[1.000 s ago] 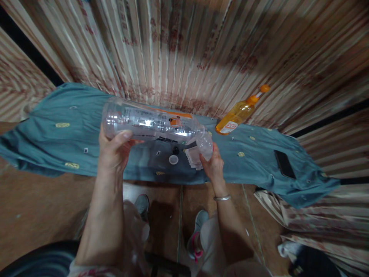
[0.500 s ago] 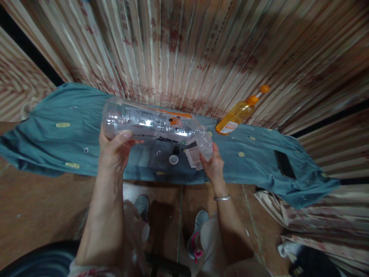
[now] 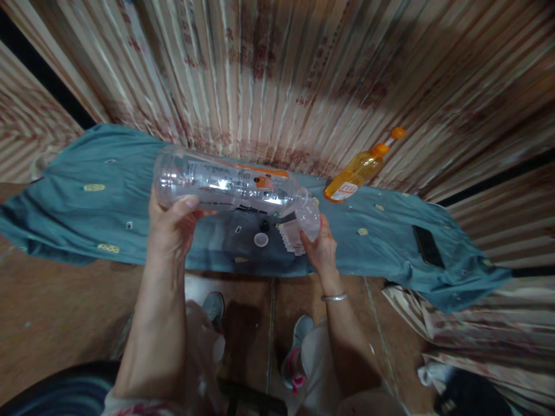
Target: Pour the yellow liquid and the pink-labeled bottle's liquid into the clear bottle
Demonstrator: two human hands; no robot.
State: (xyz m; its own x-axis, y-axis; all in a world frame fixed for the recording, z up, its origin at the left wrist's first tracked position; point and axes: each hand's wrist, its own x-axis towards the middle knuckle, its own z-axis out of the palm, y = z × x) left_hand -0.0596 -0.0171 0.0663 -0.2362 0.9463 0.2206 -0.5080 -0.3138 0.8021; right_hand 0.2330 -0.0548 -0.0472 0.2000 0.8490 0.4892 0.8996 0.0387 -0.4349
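A large clear plastic bottle point(image 3: 221, 182) with an orange and black print lies tilted on its side in the air, its neck to the right and slightly lower. My left hand point(image 3: 173, 222) grips its base end, thumb on the near side. At the bottle's mouth is a small clear plastic cup point(image 3: 308, 219), closed in the fingers of my right hand point(image 3: 321, 245). Whether any liquid runs between them I cannot tell. Below them, a small white packet with zigzag edges point(image 3: 290, 237), a round white lid point(image 3: 261, 240) and a small dark cap point(image 3: 264, 226) rest on the cloth.
A blue-green cloth point(image 3: 108, 196) covers the long narrow table. On it, an orange pump bottle point(image 3: 353, 176) stands at the back right and a black phone point(image 3: 428, 246) lies farther right. A pleated curtain point(image 3: 260, 75) hangs behind the table. A dark round stool point(image 3: 56, 393) is at lower left.
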